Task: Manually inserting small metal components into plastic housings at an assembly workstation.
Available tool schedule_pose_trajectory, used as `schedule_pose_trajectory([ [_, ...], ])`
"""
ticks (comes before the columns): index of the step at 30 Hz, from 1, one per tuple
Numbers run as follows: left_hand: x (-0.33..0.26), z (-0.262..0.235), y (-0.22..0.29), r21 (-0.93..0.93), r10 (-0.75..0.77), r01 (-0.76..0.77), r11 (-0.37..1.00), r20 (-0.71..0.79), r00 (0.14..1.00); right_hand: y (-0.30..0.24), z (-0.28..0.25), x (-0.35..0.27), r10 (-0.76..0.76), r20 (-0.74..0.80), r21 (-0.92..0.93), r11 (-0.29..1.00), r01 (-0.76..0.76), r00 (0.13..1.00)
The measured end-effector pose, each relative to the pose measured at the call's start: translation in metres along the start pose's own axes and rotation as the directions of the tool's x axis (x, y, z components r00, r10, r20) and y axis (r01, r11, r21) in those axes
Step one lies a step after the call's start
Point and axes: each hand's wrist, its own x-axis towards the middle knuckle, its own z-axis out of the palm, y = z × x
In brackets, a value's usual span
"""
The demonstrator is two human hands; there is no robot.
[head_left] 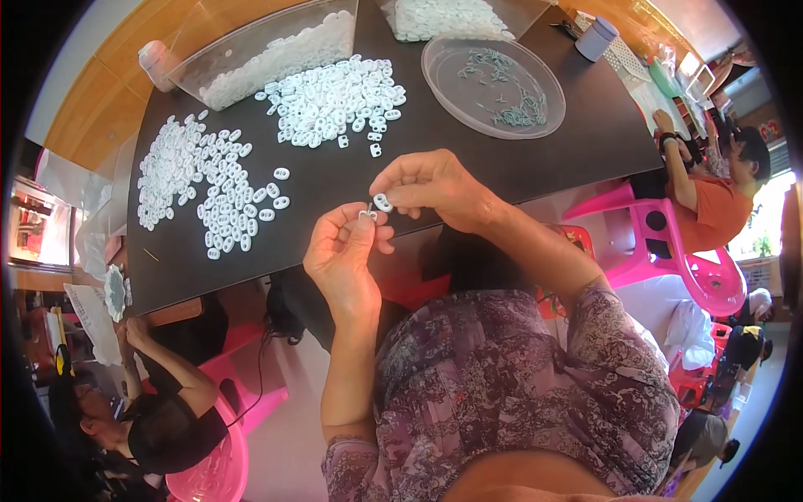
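Note:
Above the table's near edge, my two hands are close together. My left hand is closed, pinching a small white plastic piece between thumb and fingers; a thin pin seems to stick up from it. Just above and to the right, my right hand grips a white oval two-hole piece. Whether the two pieces touch, I cannot tell. Beyond my hands lies a heap of white pieces. Flat white oval pieces are spread at the left. A round clear tray holds small grey-green pins.
A clear bin of white pieces stands at the back left of the dark table, another bin at the back. Bottles stand at both far corners. People sit left and right on pink chairs.

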Motion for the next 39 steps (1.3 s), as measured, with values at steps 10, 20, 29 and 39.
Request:
schedule_pose_trajectory([
  [10, -0.008, -0.002, 0.003, 0.111, 0.02, -0.019, 0.994, -0.008, 1.0, -0.002, 0.001, -0.001, -0.043, -0.005, -0.089, 0.995, 0.042, 0.999],
  [20, -0.011, -0.003, -0.001, 0.146, 0.03, -0.029, 0.989, -0.003, 1.0, -0.001, 0.005, -0.002, -0.132, 0.054, -0.162, 0.977, 0.139, 0.99],
  [29, -0.013, -0.003, 0.0, 0.139, 0.026, -0.024, 0.99, -0.01, 1.0, 0.001, 0.006, 0.0, -0.197, 0.062, -0.29, 0.935, 0.206, 0.978],
  [39, -0.014, -0.005, -0.003, 0.151, 0.041, -0.039, 0.988, -0.01, 0.999, -0.001, 0.009, -0.002, -0.186, 0.065, -0.354, 0.914, 0.197, 0.98],
])
